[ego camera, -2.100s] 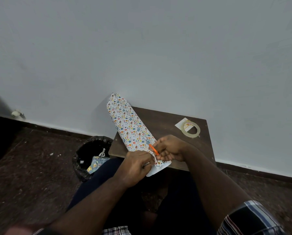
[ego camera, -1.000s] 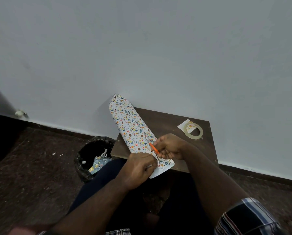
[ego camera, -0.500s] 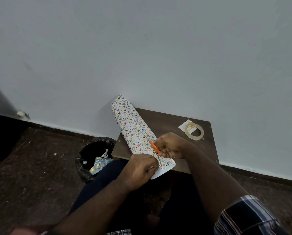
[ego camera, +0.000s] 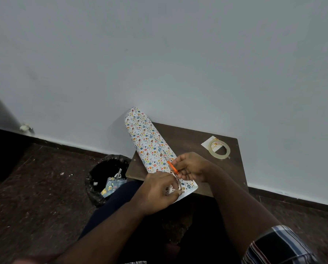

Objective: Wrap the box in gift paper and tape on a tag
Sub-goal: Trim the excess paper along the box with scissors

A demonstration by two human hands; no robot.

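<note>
Your landmark is the gift paper (ego camera: 148, 143), a long patterned roll lying aslant on the small brown table (ego camera: 188, 138): its far end leans up against the wall beyond the table's back-left corner, its near end overhangs the table's front edge toward you. Its long axis therefore runs away from your hands, up and to the left. Your left hand (ego camera: 157, 193) pinches the paper's near end, fingers curled on the loose white-backed edge. Your right hand (ego camera: 191, 166) sits just right of the paper's midline, fingers curled round orange-handled scissors (ego camera: 171, 166) whose blades point along that axis; how wide the blades stand is too small to tell. The cut, as I judge it, must travel along the roll, so the left hand has to keep the sheet taut. Right of the paper, well apart, a tape roll (ego camera: 219, 150) lies on a white tag (ego camera: 207, 143). Left of the paper, below the table, stands a black bin (ego camera: 104, 178). No box is visible.
</note>
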